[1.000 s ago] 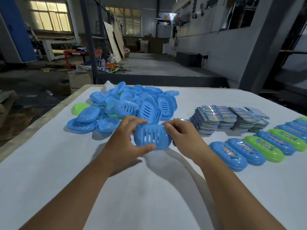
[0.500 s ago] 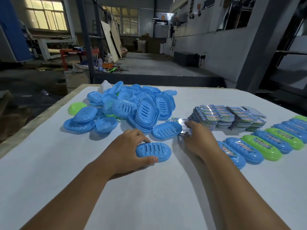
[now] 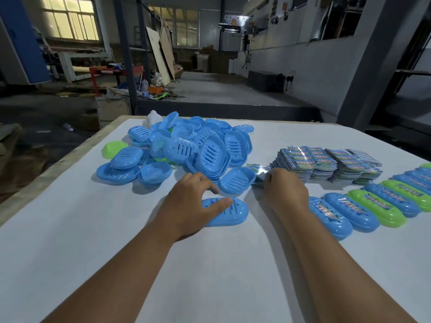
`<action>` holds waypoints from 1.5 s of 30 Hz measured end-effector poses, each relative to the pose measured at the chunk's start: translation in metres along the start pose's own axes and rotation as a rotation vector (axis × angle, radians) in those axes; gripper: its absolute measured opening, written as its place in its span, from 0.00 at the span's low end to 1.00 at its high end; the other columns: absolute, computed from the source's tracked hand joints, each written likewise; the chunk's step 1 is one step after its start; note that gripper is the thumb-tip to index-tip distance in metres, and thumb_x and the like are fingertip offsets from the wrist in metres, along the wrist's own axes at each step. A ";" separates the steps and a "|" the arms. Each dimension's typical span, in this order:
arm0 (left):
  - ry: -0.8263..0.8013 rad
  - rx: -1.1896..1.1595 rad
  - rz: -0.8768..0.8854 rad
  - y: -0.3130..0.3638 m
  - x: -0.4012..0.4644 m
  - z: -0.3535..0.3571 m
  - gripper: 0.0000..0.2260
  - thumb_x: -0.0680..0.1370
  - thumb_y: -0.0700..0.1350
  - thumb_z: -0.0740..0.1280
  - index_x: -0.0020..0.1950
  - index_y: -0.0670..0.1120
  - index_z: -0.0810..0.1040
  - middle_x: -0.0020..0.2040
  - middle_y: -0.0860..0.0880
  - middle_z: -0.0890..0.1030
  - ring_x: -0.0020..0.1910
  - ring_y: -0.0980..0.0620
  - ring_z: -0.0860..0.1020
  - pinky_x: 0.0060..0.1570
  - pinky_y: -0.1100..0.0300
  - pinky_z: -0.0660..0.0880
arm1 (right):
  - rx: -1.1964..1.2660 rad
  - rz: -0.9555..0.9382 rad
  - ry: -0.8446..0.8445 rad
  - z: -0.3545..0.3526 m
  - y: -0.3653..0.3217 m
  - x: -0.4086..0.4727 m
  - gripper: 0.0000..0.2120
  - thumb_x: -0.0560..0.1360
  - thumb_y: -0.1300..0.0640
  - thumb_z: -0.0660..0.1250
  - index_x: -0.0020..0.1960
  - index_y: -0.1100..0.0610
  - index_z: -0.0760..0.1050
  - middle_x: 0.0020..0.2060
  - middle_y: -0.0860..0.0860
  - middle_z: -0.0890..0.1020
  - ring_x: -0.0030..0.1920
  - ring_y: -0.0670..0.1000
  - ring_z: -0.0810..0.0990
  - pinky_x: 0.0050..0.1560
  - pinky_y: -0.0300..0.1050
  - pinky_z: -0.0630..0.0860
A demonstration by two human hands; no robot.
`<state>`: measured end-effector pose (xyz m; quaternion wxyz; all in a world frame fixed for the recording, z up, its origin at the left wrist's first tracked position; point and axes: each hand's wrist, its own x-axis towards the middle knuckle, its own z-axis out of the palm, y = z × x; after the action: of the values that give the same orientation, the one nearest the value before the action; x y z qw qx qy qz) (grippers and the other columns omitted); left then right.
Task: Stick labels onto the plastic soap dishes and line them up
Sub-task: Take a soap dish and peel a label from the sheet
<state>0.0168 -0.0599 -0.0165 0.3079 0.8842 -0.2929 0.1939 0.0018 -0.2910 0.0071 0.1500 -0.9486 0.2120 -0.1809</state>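
**Left hand steadies a blue dish, right hand at the labels**

Your left hand (image 3: 190, 203) rests on a blue soap dish (image 3: 227, 212) that lies slotted side up on the counter (image 3: 70, 241), near its middle. The thumb lies across the dish's top and the fingers curl over its far edge, so the hand holds it down. Your right hand (image 3: 285, 191) is just to the right of it and farther from you, fingers curled and pinching a shiny label (image 3: 260, 174) at the near left end of the label stacks (image 3: 326, 164).

Between the two hands and a little beyond, a single blue dish (image 3: 236, 180) lies open side up, its right end touching the loose labels. Behind it, toward the counter's far left corner, sits the heap of unlabelled dishes (image 3: 186, 148), mostly blue, with a green dish (image 3: 113, 148) at its left edge and a white object (image 3: 152, 118) poking out at the back; what that is cannot be told.

The label stacks stand side by side toward the right of the counter's far half. In front of them, a row of labelled dishes (image 3: 373, 206) runs diagonally to the counter's right edge, blue and green mixed, each touching its neighbour, each with a label strip on top. The nearest blue one lies just beside your right forearm.
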 end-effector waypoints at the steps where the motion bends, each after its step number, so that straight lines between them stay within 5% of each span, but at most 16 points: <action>1: 0.055 -0.011 0.014 0.003 0.001 0.002 0.20 0.72 0.68 0.64 0.45 0.53 0.80 0.45 0.57 0.78 0.49 0.56 0.73 0.50 0.58 0.72 | 0.030 0.019 0.031 0.001 -0.001 0.000 0.07 0.76 0.55 0.64 0.43 0.55 0.79 0.40 0.53 0.82 0.39 0.59 0.75 0.38 0.45 0.67; 4: 0.222 -0.076 0.017 0.013 0.004 0.008 0.14 0.76 0.60 0.68 0.38 0.51 0.77 0.38 0.56 0.78 0.42 0.56 0.73 0.46 0.61 0.71 | 0.130 0.036 0.174 0.001 0.000 -0.003 0.06 0.74 0.52 0.67 0.43 0.53 0.80 0.37 0.50 0.81 0.38 0.57 0.75 0.36 0.45 0.67; 7: 0.318 -0.187 -0.060 0.018 0.008 0.010 0.18 0.77 0.60 0.64 0.36 0.49 0.76 0.33 0.56 0.77 0.39 0.57 0.74 0.41 0.65 0.69 | 0.279 -0.007 0.299 -0.004 -0.001 -0.005 0.05 0.77 0.55 0.67 0.50 0.49 0.81 0.48 0.48 0.83 0.43 0.53 0.77 0.41 0.46 0.69; 12: 0.233 -0.549 -0.338 0.013 0.014 0.003 0.19 0.80 0.60 0.63 0.39 0.51 0.84 0.36 0.57 0.84 0.38 0.59 0.82 0.43 0.59 0.77 | 0.494 -0.429 0.432 -0.007 -0.026 -0.024 0.04 0.73 0.63 0.74 0.44 0.55 0.82 0.46 0.48 0.80 0.34 0.48 0.76 0.38 0.47 0.76; 15: 0.240 -0.737 -0.528 0.010 0.022 -0.001 0.18 0.80 0.58 0.66 0.38 0.48 0.85 0.35 0.56 0.85 0.38 0.61 0.81 0.44 0.64 0.76 | 0.562 -0.577 0.366 -0.001 -0.044 -0.041 0.07 0.70 0.65 0.77 0.43 0.54 0.84 0.44 0.43 0.76 0.35 0.38 0.73 0.38 0.37 0.70; 18: 0.291 -0.779 -0.592 0.005 0.025 -0.006 0.14 0.78 0.50 0.71 0.34 0.45 0.81 0.24 0.59 0.76 0.25 0.64 0.71 0.29 0.72 0.68 | 0.579 -0.598 0.236 0.002 -0.053 -0.050 0.08 0.68 0.63 0.79 0.43 0.51 0.86 0.44 0.41 0.76 0.43 0.44 0.78 0.43 0.45 0.75; 21: 0.288 -0.803 -0.603 0.001 0.024 -0.007 0.10 0.76 0.43 0.73 0.35 0.44 0.80 0.22 0.59 0.72 0.22 0.62 0.67 0.26 0.70 0.65 | 0.571 -0.619 0.038 -0.001 -0.052 -0.054 0.12 0.65 0.47 0.82 0.47 0.47 0.86 0.49 0.41 0.75 0.51 0.44 0.78 0.53 0.40 0.74; 23: 0.250 -0.794 -0.575 0.001 0.024 -0.008 0.10 0.75 0.44 0.74 0.35 0.43 0.82 0.24 0.57 0.73 0.24 0.60 0.68 0.28 0.68 0.67 | 0.670 -0.594 -0.040 -0.004 -0.051 -0.056 0.17 0.64 0.35 0.77 0.47 0.43 0.85 0.53 0.42 0.76 0.57 0.42 0.76 0.55 0.31 0.69; 25: 0.194 -0.804 -0.516 0.002 0.024 -0.009 0.09 0.75 0.43 0.74 0.36 0.42 0.83 0.27 0.53 0.78 0.28 0.58 0.73 0.32 0.65 0.72 | 0.806 -0.499 -0.053 -0.006 -0.054 -0.056 0.14 0.67 0.34 0.72 0.45 0.41 0.84 0.55 0.42 0.78 0.59 0.41 0.77 0.54 0.29 0.69; 28: 0.093 -0.776 -0.425 0.007 0.020 -0.011 0.06 0.76 0.42 0.74 0.39 0.44 0.85 0.35 0.49 0.86 0.34 0.56 0.81 0.39 0.62 0.78 | 1.028 -0.269 -0.088 -0.008 -0.056 -0.049 0.05 0.74 0.49 0.76 0.45 0.48 0.81 0.49 0.44 0.84 0.49 0.44 0.84 0.47 0.38 0.79; 31: 0.040 -0.776 -0.376 0.012 0.017 -0.012 0.07 0.76 0.41 0.74 0.37 0.47 0.85 0.38 0.49 0.86 0.37 0.56 0.84 0.39 0.64 0.79 | 1.206 -0.121 -0.161 -0.010 -0.054 -0.044 0.09 0.76 0.63 0.74 0.45 0.55 0.75 0.38 0.55 0.85 0.38 0.48 0.84 0.35 0.39 0.79; 38: 0.135 -0.813 -0.404 0.016 0.020 -0.020 0.10 0.78 0.37 0.70 0.37 0.44 0.83 0.31 0.55 0.83 0.31 0.62 0.79 0.34 0.71 0.74 | 1.259 -0.069 -0.218 -0.011 -0.051 -0.042 0.10 0.76 0.63 0.73 0.53 0.54 0.76 0.33 0.49 0.86 0.35 0.44 0.85 0.31 0.34 0.76; 45: 0.143 -0.735 -0.423 0.011 0.021 -0.021 0.15 0.76 0.37 0.70 0.29 0.48 0.80 0.29 0.54 0.80 0.31 0.61 0.77 0.35 0.69 0.75 | 1.239 -0.047 -0.233 -0.012 -0.050 -0.041 0.08 0.75 0.63 0.74 0.51 0.55 0.77 0.35 0.50 0.87 0.35 0.44 0.86 0.31 0.33 0.76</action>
<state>0.0223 -0.0619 0.0148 0.6549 0.7406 -0.1329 0.0699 -0.0202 -0.2317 0.0242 0.6898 -0.7035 0.0292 -0.1688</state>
